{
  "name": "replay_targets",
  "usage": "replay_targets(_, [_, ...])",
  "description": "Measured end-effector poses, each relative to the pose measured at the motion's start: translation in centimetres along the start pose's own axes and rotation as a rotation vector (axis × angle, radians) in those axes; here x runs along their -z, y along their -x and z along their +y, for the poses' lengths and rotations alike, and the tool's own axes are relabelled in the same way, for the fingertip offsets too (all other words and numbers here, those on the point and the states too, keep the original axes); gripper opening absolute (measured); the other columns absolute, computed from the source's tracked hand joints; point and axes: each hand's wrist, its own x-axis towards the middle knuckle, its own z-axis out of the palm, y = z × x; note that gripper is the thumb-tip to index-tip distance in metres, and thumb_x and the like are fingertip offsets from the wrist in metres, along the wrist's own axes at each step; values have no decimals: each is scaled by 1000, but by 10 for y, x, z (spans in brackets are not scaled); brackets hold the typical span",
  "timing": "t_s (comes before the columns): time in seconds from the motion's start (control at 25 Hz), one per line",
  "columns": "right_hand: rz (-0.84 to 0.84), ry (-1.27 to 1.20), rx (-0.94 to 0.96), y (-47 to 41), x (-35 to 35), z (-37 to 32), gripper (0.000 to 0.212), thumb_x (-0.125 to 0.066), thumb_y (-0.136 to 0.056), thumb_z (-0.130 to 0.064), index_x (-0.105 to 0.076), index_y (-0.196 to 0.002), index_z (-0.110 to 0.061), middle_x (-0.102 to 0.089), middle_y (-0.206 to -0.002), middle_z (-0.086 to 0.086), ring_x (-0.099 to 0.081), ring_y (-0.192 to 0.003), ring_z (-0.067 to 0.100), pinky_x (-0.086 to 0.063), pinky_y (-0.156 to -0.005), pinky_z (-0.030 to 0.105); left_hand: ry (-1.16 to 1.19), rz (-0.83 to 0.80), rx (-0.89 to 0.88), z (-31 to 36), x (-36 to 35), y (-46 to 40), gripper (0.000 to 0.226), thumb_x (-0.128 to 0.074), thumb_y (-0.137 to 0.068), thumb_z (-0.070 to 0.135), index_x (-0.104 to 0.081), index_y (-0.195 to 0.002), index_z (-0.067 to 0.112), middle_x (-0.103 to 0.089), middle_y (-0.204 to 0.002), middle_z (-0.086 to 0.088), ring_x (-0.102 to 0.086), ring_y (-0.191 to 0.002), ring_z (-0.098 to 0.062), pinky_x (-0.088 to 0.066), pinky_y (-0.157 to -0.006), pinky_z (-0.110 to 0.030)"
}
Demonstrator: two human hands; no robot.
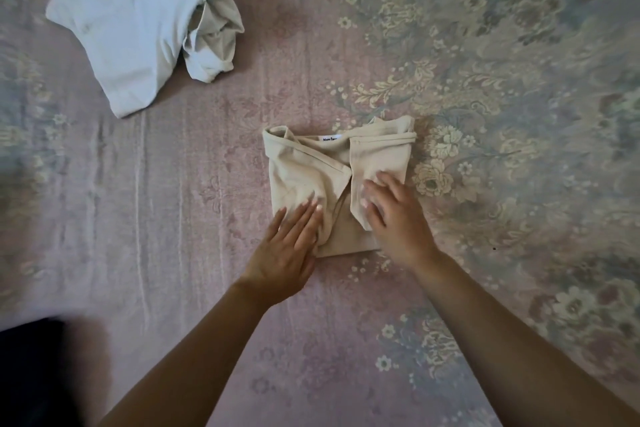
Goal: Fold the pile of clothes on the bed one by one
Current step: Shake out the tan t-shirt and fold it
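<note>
Our left hand (289,246) and right hand (394,218) press flat, gripping nothing, on the beige garment (311,177) — soft, light (likely slumps) — so we'd pinch its folded edges.

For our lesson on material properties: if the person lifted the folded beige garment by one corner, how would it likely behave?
The beige garment would probably flop and unfold: its loose flaps cross only under the flat left hand and right hand. It looks thin and creased, so likely light. On the textured bedspread it would probably bunch rather than slide.

Head view, steeply down, near bed (173,218)
</note>
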Motion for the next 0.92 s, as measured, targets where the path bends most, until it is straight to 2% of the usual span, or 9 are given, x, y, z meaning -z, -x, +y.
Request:
replay_targets(0.12, [-168, 381, 12, 24, -25, 25, 74, -24, -87, -51, -23, -149, -12, -12, -157, 6, -7, -145, 21, -3, -115, 41, -91, 13, 29, -13, 2, -18, 60, -34, -94, 37, -40, -143, 3, -34, -151, -13, -25, -142, -26, -16, -115, -46])
replay_targets(0.24, [-90, 558, 58, 34, -32, 40, 60, -28, -90, -35, -26, -145, -12, -32, -153, 8, -20, -141, 21, -13, -112, 46, -283, -99, 23, -23, -4, -28, 67, -28, -92, 52, -48, -139, 9, -40, -149, -13, -35, -138, -29, -26, -109, -53])
replay_targets(0.32, [-39, 605, 67, 39, -30, 43, 56, -29, -90, -26, -29, -143, -10, -39, -149, 9, -25, -140, 22, -17, -112, 50, -258, 14, 56, -25, -3, -33, 56, -32, -93, 42, -55, -130, 6, -52, -137, -18, -53, -123, -34, -43, -98, -49])
replay_targets(0.44, [57, 625, 29, 46, -33, 32, 58, -31, -87, -23, -34, -141, -4, -41, -147, 15, -30, -139, 30, -12, -113, 54, 66, 316, 546, -26, 26, -61, 38, -50, -91, 21, -48, -121, -2, -56, -115, -28, -59, -94, -40, -49, -75, -41])
replay_targets(0.52, [47, 530, 33, 39, -40, 7, 62, -33, -85, -26, -32, -141, 1, -40, -146, 21, -32, -138, 36, -16, -113, 54, 553, 269, 1010, -34, 46, -84, 46, -59, -92, 24, -42, -125, -5, -49, -119, -23, -55, -102, -37, -45, -80, -36])
replay_targets(0.6, [-30, 404, 104, 27, -56, -28, 65, -35, -87, -34, -27, -141, 2, -38, -146, 24, -34, -137, 37, -27, -111, 51, 851, 135, 1180, -48, 49, -97, 48, -67, -87, 29, -48, -119, 0, -55, -110, -10, -59, -100, -26, -46, -79, -29])
replay_targets(0.72, [-121, 121, 18, 14, -78, -83, 86, -39, -85, -55, -21, -145, 4, -27, -151, 24, -24, -142, 35, -23, -116, 44, 985, 89, 1159, -51, 62, -104, 18, -68, -83, 20, -62, -95, 8, -66, -92, -8, -67, -83, -21, -58, -72, -33])
replay_targets(0.8, [-148, -159, -187, 10, -79, -103, 90, -52, -84, -53, -18, -148, 1, -25, -153, 21, -22, -143, 33, -16, -118, 40, 1126, 117, 1096, -40, 73, -113, 10, -60, -86, 11, -61, -93, 18, -64, -82, -7, -66, -61, -13, -53, -47, -24])
replay_targets(0.92, [240, -654, -519, 12, -46, -103, 52, -54, -78, -15, -48, -129, -13, -59, -118, 10, -57, -110, 28, -49, -90, 41, 1174, 140, 1008, -2, 76, -149, 40, -57, -81, 13, -46, -120, 14, -63, -91, -13, -65, -60, -21, -52, -44, -29])
